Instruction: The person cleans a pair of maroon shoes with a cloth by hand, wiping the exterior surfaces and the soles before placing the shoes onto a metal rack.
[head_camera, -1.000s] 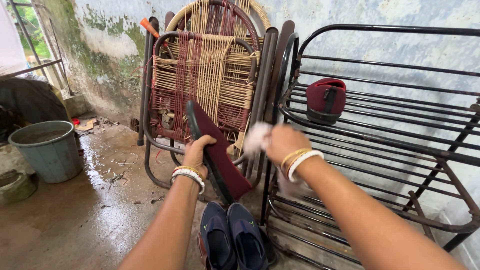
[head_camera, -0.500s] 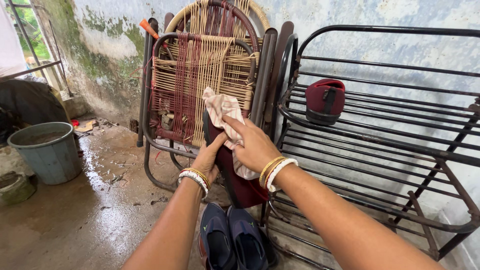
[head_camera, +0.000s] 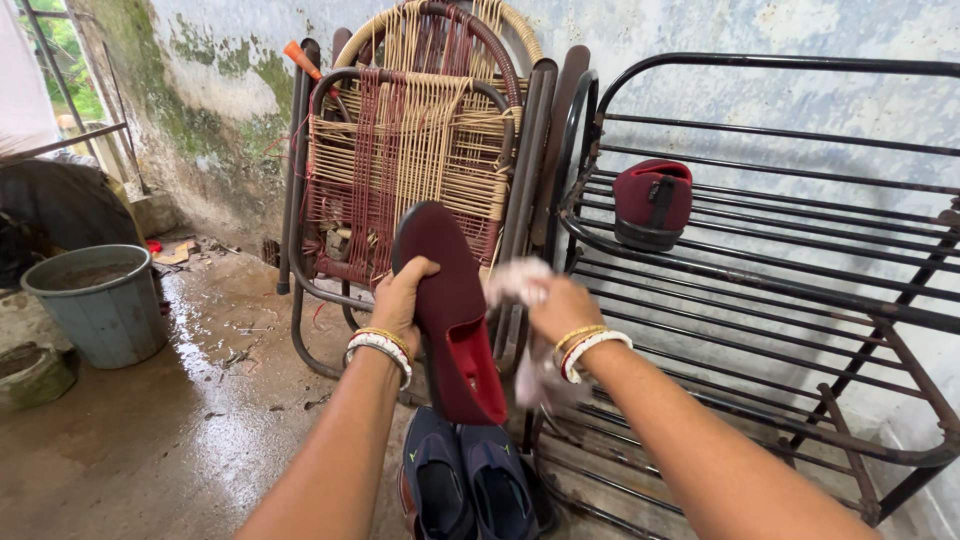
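My left hand (head_camera: 403, 298) grips a maroon shoe (head_camera: 450, 312) by its edge, holding it upright with the sole turned toward me. My right hand (head_camera: 562, 308) is closed on a pale crumpled cloth (head_camera: 519, 281) just to the right of the shoe, with more cloth hanging below the wrist. Both wrists wear bangles. A second maroon shoe (head_camera: 651, 204) sits on the upper bars of a black metal rack (head_camera: 780, 290) to the right.
A pair of dark blue shoes (head_camera: 465, 485) lies on the floor below my hands. Folded woven chairs (head_camera: 420, 150) lean against the stained wall. A grey bucket (head_camera: 98, 303) stands at the left on the wet concrete floor (head_camera: 200, 440).
The cloth hand has come off the shoe's upper part and moved down to its right side. The shoe has tilted, now showing its sole.
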